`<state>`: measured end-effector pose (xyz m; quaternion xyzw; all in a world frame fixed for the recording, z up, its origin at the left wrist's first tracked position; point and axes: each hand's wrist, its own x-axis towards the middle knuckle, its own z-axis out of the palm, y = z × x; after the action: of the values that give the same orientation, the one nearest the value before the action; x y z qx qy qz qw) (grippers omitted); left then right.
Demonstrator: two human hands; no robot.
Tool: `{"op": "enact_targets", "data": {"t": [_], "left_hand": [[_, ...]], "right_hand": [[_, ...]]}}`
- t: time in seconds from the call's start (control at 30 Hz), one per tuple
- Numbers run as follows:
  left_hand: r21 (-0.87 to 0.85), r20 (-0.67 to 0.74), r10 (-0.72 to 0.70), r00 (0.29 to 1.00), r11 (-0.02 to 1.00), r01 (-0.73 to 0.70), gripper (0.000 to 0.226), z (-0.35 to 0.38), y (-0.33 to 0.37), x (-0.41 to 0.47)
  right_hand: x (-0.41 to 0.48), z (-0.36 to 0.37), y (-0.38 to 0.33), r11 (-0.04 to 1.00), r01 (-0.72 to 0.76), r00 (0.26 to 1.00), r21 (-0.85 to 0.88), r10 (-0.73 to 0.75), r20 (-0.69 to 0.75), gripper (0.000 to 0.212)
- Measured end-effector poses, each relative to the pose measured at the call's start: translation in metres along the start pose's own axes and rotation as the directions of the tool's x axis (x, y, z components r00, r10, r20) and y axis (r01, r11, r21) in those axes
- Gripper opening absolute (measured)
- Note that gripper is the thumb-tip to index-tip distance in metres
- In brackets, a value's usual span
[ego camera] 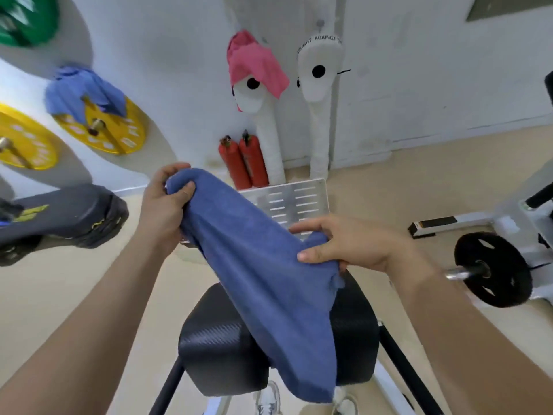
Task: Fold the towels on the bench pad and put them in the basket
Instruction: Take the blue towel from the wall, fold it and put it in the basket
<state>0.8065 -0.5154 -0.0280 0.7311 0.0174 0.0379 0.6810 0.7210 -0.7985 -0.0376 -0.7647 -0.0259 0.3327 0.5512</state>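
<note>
1. Above the black surface, I see the blue towel held up, draping down.
2. Left hand grip is closed around its far-left end.
3. Right hand grip pinches its right corner.

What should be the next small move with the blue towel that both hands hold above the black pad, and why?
Probably lower the blue towel onto the black bench pad and spread it flat. The left hand and right hand each grip a bunched end, and the towel hangs creased in the air, so no clean fold seems possible yet. No basket is in view.
</note>
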Motion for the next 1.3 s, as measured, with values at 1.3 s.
{"op": "enact_targets", "data": {"t": [1.3], "left_hand": [[0.263,0.729,-0.336,0.597,0.942,0.209,0.047,0.05,-0.153,-0.177]], "right_hand": [[0.102,0.062,0.123,0.938,-0.345,0.726,-0.033,0.244,-0.643,0.01]]}}
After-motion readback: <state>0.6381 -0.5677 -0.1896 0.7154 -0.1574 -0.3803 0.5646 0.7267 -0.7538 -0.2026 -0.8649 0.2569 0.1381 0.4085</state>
